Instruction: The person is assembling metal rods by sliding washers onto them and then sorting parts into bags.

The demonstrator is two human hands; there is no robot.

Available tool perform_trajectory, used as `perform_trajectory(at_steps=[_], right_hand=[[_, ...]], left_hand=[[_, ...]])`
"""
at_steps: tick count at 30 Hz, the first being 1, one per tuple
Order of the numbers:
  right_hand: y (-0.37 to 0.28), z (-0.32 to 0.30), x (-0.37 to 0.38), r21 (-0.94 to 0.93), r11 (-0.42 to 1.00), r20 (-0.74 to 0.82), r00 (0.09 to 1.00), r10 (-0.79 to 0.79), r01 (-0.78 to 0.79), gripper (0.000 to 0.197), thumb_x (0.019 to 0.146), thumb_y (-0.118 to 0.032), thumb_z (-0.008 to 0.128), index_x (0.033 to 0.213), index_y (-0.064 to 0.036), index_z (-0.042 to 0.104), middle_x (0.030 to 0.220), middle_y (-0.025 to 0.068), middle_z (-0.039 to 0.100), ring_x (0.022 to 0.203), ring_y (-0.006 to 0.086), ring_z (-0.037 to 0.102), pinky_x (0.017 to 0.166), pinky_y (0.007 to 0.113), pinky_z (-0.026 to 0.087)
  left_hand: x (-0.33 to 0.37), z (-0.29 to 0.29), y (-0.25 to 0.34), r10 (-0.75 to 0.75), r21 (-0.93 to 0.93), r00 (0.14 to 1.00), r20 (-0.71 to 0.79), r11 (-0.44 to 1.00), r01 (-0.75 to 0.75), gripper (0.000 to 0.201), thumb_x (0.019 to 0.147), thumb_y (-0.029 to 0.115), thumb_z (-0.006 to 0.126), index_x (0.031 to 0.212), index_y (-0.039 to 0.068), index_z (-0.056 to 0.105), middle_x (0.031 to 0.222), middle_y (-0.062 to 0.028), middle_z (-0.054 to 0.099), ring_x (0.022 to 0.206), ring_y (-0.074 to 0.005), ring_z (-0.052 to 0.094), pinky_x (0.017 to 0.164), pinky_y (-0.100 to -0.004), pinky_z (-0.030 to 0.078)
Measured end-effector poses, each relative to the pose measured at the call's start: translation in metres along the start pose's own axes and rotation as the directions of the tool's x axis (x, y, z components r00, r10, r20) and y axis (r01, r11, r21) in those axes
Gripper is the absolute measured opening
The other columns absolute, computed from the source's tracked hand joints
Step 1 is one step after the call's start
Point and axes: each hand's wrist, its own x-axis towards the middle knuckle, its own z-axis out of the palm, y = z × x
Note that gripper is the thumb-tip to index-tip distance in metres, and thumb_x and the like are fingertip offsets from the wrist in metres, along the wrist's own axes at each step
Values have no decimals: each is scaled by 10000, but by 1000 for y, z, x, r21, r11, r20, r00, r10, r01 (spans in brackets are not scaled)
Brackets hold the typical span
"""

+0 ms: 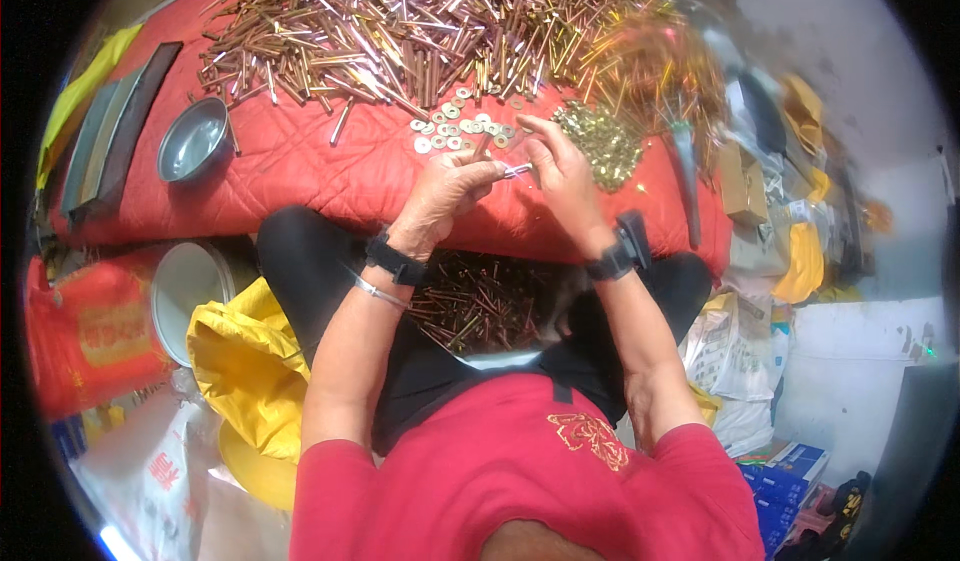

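Note:
My left hand (pixel 450 193) is closed, pinching a short shiny metal rod (pixel 517 171) between thumb and fingers. From the right, my right hand (pixel 563 166) comes close to the rod's free end, its fingers apart and stretched out; whether the thumb touches the rod I cannot tell. Just beyond my hands lie several loose round washers (pixel 441 129) on a red quilted cover (pixel 300 176). Beside them is a heap of small gold-coloured metal pieces (pixel 598 141). A big pile of long copper- and gold-coloured metal rods (pixel 420 36) spreads across the far side.
A grey metal bowl (pixel 194 141) stands on the cover at the left. Below, between my legs, sits a container of similar rods (pixel 480 306). A yellow bag (pixel 250 346) and a pale round bucket (pixel 190 291) are at the lower left; blue boxes (pixel 785 486) lie lower right.

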Motion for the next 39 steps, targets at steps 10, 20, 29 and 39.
perform_trajectory(at_steps=[10, 20, 29, 39], right_hand=[[11, 11, -3, -62, 989, -65, 989, -135, 131, 236, 932, -106, 521, 1154, -57, 584, 970, 132, 657, 818, 255, 644, 727, 346, 494], [15, 5, -1, -22, 989, 6, 989, -146, 146, 270, 948, -196, 511, 1147, -30, 587, 892, 103, 634, 792, 197, 593, 716, 291, 483], [26, -61, 29, 9, 952, 508, 822, 258, -305, 235, 928, -215, 536, 1057, -54, 650, 825, 39, 665, 742, 125, 630, 661, 289, 500], [159, -83, 117, -796, 483, 294, 930, -218, 365, 258, 727, 16, 584, 927, -146, 603, 906, 89, 517, 903, 293, 554, 754, 406, 467]], left_hand=[[0, 7, 2, 12, 19, 997, -70, 1000, -10, 103, 831, 190, 677, 800, 101, 634, 605, 89, 469, 463, 3, 329, 424, -176, 210], [0, 6, 2, 4, 17, 995, -98, 1000, -2, 80, 843, 157, 656, 808, 86, 646, 593, 89, 470, 473, -12, 352, 445, -181, 236], [-9, 3, 10, 228, 517, 933, 277, 783, -345, 180, 901, 175, 614, 894, 1, 661, 788, 56, 494, 774, -59, 466, 707, -234, 391], [20, -12, -14, 618, 848, 775, 130, 335, -410, 190, 842, 104, 631, 1020, 40, 646, 1122, -113, 613, 1031, -254, 557, 929, -383, 416]])
